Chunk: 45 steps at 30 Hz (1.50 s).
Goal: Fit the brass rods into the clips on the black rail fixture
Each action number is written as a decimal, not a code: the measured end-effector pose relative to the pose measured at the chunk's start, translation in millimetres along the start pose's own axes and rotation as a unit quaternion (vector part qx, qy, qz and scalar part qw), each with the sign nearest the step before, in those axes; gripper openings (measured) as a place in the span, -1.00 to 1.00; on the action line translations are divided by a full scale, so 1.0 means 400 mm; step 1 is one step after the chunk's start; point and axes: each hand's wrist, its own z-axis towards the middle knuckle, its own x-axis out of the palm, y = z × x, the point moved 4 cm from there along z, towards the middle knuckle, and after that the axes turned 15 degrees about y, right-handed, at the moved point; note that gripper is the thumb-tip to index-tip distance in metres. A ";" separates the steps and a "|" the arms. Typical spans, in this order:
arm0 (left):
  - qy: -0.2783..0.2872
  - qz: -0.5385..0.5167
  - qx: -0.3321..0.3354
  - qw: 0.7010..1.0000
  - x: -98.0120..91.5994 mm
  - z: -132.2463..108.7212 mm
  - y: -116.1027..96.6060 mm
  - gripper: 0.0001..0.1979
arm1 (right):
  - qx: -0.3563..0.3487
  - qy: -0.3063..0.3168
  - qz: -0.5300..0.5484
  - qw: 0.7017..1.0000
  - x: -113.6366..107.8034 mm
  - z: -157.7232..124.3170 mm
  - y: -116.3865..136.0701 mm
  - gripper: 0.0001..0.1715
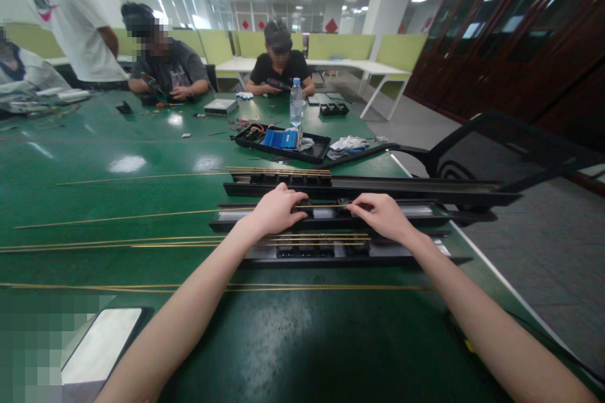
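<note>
Three long black rails lie side by side on the green table [118, 201]. My left hand [276, 209] rests on the middle black rail [416, 217], fingers curled down onto it. My right hand [384, 214] pinches a thin brass rod [142, 216] where it meets small black blocks set in that rail. The far rail [401, 187] and the near rail [331, 253] also carry brass rods and black blocks.
Several loose brass rods [118, 287] stretch left across the table. A black tray [283, 141] with blue parts, a water bottle [295, 102] and cloth gloves [347, 145] sit beyond. Three people work at the far side. A black chair [496, 151] stands right; a phone [101, 346] lies near left.
</note>
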 end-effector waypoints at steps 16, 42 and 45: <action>0.001 -0.003 0.001 1.000 0.000 0.000 0.001 -0.53 | 0.008 0.013 0.021 1.000 -0.008 -0.003 -0.016 -0.53; 0.002 -0.001 0.002 1.000 -0.001 -0.003 0.001 -0.52 | 0.020 0.057 0.037 0.998 -0.058 -0.022 -0.082 -0.52; 0.004 -0.001 0.003 1.000 -0.003 -0.004 0.000 -0.53 | 0.023 0.076 0.083 0.993 -0.062 -0.024 -0.080 -0.53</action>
